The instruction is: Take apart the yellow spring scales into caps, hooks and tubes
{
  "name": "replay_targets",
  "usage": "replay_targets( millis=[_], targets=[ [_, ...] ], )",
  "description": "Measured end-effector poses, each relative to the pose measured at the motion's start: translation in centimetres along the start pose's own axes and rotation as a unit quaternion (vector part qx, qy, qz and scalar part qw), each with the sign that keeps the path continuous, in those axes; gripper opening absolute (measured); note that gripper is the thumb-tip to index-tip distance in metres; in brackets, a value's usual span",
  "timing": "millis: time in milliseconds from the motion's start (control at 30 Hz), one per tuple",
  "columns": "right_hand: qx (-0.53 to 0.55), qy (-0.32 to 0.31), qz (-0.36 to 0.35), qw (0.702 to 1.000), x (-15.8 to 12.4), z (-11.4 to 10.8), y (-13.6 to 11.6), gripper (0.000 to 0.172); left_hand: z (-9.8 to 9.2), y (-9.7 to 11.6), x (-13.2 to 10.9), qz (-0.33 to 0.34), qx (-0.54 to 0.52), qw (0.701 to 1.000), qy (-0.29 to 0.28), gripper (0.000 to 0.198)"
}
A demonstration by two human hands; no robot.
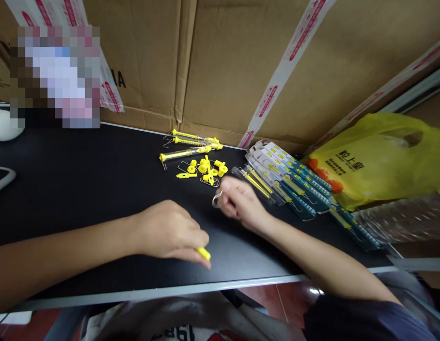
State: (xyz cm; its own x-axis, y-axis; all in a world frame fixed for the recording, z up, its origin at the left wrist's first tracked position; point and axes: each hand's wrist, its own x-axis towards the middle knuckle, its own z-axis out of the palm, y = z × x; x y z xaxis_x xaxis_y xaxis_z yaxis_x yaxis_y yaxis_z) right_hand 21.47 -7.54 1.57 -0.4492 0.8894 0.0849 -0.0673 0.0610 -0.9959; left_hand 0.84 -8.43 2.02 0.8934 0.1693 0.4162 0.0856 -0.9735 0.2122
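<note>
My left hand is closed above the front of the black tabletop, pinching a small yellow plastic piece between thumb and fingers; most of the piece is hidden. To its right, my right hand is closed on a bent metal wire hook, slightly blurred. Just beyond lies a loose heap of yellow plastic parts with wire hooks and springs among them. Behind the heap rest several yellow spring scales with hooks at their left ends. Clear tubes with yellow strips lie beside my right hand.
Several printed boxes are stacked to the right, next to a yellow plastic bag and clear plastic packaging. Large cardboard boxes wall off the back. A white rounded object sits far left.
</note>
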Motion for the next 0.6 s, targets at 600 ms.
replay_targets(
  millis=[600],
  targets=[
    [-0.681, 0.181, -0.054, 0.707, 2.2, -5.4, -2.1, 0.024, 0.5, -1.3, -0.7, -0.065, 0.179, 0.982, 0.017, 0.041]
  ],
)
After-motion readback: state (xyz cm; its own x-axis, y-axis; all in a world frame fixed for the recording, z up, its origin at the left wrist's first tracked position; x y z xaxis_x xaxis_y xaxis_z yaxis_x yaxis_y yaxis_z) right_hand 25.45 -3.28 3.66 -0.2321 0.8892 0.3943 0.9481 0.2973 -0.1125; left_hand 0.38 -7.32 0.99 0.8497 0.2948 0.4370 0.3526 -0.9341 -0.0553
